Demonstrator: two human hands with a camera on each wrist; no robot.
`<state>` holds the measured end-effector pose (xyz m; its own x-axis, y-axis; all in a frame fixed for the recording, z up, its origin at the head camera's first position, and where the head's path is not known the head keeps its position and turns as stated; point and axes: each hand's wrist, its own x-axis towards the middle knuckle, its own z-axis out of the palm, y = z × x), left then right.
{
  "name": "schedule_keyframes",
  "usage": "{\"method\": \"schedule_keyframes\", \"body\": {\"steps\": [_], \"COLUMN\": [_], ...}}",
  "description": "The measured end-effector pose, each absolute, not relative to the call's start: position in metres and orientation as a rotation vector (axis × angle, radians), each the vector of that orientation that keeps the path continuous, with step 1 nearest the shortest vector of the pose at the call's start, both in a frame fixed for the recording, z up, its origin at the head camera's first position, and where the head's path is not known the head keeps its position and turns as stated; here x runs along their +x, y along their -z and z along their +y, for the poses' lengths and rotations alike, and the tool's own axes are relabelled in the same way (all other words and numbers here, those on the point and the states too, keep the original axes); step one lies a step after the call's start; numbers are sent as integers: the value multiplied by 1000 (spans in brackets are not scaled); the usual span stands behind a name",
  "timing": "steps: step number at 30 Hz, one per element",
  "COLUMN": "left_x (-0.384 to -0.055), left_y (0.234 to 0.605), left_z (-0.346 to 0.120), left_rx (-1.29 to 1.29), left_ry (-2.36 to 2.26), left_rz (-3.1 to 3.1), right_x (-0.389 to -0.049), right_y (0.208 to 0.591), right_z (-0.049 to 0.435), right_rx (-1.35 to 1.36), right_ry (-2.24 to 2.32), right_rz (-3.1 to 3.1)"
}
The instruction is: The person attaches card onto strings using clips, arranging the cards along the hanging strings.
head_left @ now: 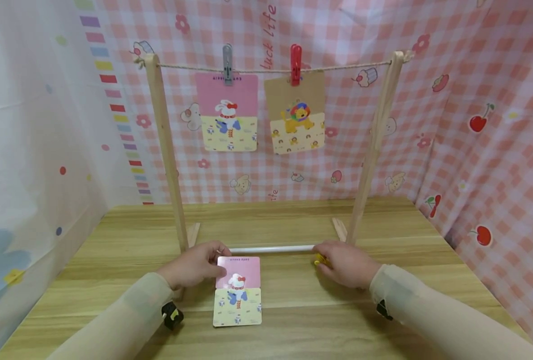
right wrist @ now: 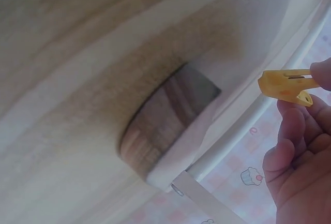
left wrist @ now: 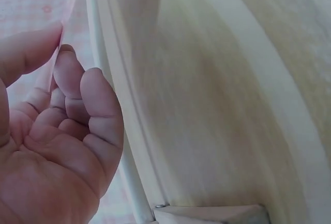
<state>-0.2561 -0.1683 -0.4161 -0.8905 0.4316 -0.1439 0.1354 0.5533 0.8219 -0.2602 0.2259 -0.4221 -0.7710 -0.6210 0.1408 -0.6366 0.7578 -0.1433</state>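
Note:
My left hand [head_left: 193, 266] pinches the upper left edge of a pink and yellow card [head_left: 238, 306] printed with a white long-eared figure with a red bow. The card is held over the table with its picture toward the head camera. In the left wrist view, the left hand [left wrist: 62, 146] has its thumb and fingertips together on the card's thin edge. A yellow clothespin [right wrist: 284, 85] is pinched between the thumb and fingers of my right hand [head_left: 349, 265]. Most of that clothespin is hidden by the hand in the head view.
A wooden frame carries a twine line [head_left: 347, 68] between two posts. A grey clothespin [head_left: 228, 62] holds a similar pink card [head_left: 212, 100] there; a red clothespin [head_left: 296, 65] holds a brown lion card [head_left: 277, 97]. A white rod [head_left: 273, 249] joins the posts low down, above the wooden table [head_left: 311, 325].

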Motion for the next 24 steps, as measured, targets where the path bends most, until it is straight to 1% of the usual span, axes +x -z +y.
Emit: {"method": "schedule_keyframes", "body": {"steps": [10, 18, 24], "left_x": [-255, -254, -254], "left_y": [408, 401, 396], "left_z": [-165, -161, -157], "left_rx": [467, 384, 379], "left_ry": [-1303, -1291, -1311], "left_rz": [2455, 2496, 2502], "right_x": [-259, -260, -259], "right_y": [416, 415, 410], "right_z": [223, 221, 219], "right_rx": [984, 980, 977], "right_ry": [-371, -426, -440], "right_rz": [-2851, -2792, -2749]}}
